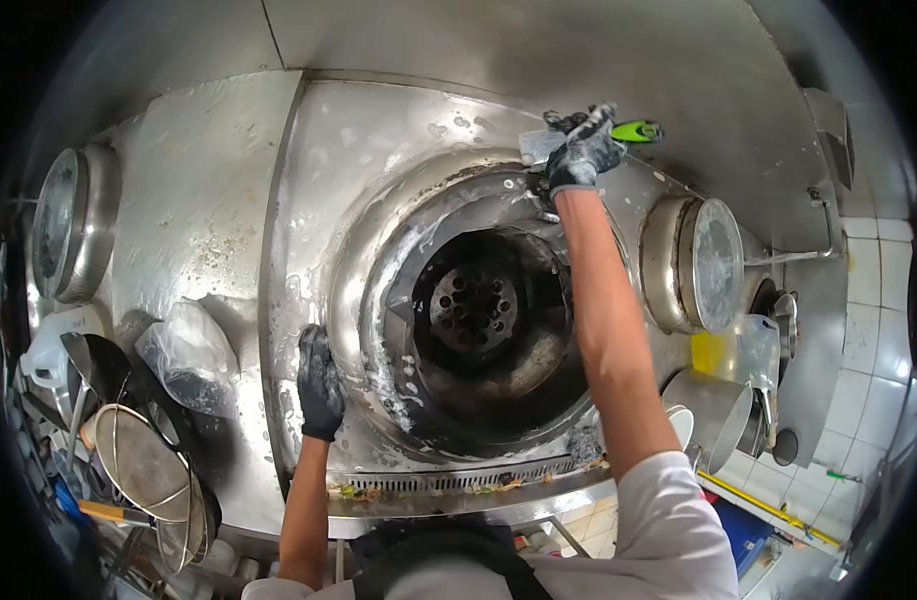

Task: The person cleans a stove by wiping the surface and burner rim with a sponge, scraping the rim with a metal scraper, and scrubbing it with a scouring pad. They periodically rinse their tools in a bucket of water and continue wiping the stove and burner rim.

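A round wok burner [399,300] with a dark, sooty well and a perforated burner head [472,305] at its bottom is set in the steel stove top [314,200]. My right hand [589,155], in a grey and black glove wet with foam, grips a scraper with a green handle [639,131]. Its flat pale blade [541,147] points left, by the burner's far rim. Left of the burner ring, my left hand [320,385], in a dark glove, lies flat on the steel with its fingers stretched forward. Whitish suds streak the ring and the stove top.
A slotted drain strip [449,482] with food scraps runs along the front edge. Round steel pots stand at right [717,265] and left [64,225]. A plastic bag [189,355], strainers [144,460] and a white jug [54,350] crowd the left side.
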{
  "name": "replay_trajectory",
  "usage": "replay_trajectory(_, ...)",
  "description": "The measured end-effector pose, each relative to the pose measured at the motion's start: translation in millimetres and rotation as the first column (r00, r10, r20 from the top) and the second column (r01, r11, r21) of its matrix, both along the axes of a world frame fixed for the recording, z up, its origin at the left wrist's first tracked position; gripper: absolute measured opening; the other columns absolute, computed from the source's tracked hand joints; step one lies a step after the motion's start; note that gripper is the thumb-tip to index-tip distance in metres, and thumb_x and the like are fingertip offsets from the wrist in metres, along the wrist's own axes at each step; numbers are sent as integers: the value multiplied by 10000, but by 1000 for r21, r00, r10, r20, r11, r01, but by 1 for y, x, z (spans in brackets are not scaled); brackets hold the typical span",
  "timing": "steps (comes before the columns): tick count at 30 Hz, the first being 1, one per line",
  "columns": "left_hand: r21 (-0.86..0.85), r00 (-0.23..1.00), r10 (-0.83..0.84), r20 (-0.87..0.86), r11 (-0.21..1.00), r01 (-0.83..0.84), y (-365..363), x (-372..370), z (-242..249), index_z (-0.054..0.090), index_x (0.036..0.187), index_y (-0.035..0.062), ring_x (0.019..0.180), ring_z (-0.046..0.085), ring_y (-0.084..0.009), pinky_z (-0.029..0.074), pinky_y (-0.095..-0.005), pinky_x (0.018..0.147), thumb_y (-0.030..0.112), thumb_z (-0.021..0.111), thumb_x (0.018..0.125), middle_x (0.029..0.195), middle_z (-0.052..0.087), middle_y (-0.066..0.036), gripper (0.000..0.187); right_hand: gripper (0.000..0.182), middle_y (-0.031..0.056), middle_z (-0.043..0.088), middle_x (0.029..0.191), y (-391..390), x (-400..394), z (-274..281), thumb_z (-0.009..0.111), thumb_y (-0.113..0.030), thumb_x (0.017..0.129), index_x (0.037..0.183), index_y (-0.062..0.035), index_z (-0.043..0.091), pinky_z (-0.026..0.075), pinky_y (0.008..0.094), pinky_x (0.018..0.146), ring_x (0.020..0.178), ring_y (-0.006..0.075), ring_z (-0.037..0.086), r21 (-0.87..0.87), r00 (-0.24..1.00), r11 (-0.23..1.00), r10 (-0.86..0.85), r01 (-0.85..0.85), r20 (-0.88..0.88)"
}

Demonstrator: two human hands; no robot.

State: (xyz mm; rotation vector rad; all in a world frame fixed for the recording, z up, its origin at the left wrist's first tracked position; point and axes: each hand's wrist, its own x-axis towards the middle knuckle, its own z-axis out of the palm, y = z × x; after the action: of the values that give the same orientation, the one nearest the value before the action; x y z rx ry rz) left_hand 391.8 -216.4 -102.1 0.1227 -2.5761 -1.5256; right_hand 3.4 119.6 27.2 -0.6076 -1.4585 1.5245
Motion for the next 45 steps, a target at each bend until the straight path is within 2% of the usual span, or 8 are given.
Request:
replay_trajectory(1,-348,993,-111,-30,933,94,-7,4,4,410,1371,-50,1348,374,-330,256,-393,1143,102,400,929,1417,431,-208,468,198,75,585,696,0,8,0,661,-210,898,835,-57,552,456,342,472,544,172,513,377,997,926,7,-38,82)
replay_trajectory(4,-463,997,-24,76,885,57,-41,56,-17,462,1342,-34,1349,357,-382,240,-448,1144,129,430,893,1391,445,-240,479,324,78,578,685,40,16,10,617,-291,925,930,30,573,464,328,547,564,167,496,-438,973,871,224,-223,-50)
replay_trajectory(7,-688,971,-111,211,689,228,-44,57,16,433,1372,-21,1370,323,-369,212,-455,1158,129,446,887,1420,410,-233,507,307,65,545,652,36,-15,-60,573,-335,948,927,-32,529,499,353,573,553,179,512,34,948,997,58,-72,312)
replay_trajectory(12,-640,977,-54,206,748,176,-39,57,17,433,1393,31,1371,311,-386,212,-463,1151,127,500,903,1435,405,-202,505,231,50,546,604,5,3,-3,605,-264,938,799,-93,537,448,306,477,479,137,487,-472,942,817,258,-331,-214)
replay_trajectory(21,-621,977,-34,211,767,161,-44,67,17,463,1372,35,1366,319,-404,225,-490,1143,134,526,889,1436,402,-205,497,151,23,510,579,-29,16,22,635,-170,903,914,-64,528,461,330,425,452,140,495,-510,974,829,189,-227,-127)
replay_trajectory(24,-539,970,-84,229,819,198,-44,77,10,481,1352,46,1368,318,-397,231,-488,1142,153,533,886,1425,414,-204,480,269,40,525,593,-43,14,8,544,-322,957,932,-55,531,485,356,444,470,163,518,66,953,953,292,-297,78)
replay_trajectory(28,-628,969,-24,248,757,179,-39,75,22,481,1350,41,1362,327,-393,237,-480,1140,157,537,890,1419,413,-220,478,206,24,555,624,-3,20,5,596,-254,940,823,-89,559,428,274,440,496,106,500,-459,931,816,256,-352,-259)
replay_trajectory(45,-588,954,-59,293,776,228,-44,84,23,440,1387,52,1383,285,-405,205,-483,1155,211,569,878,1448,382,-209,549,207,17,518,588,-34,-10,-22,635,-244,900,804,-93,532,461,348,442,459,139,480,-182,918,900,387,-397,-91)
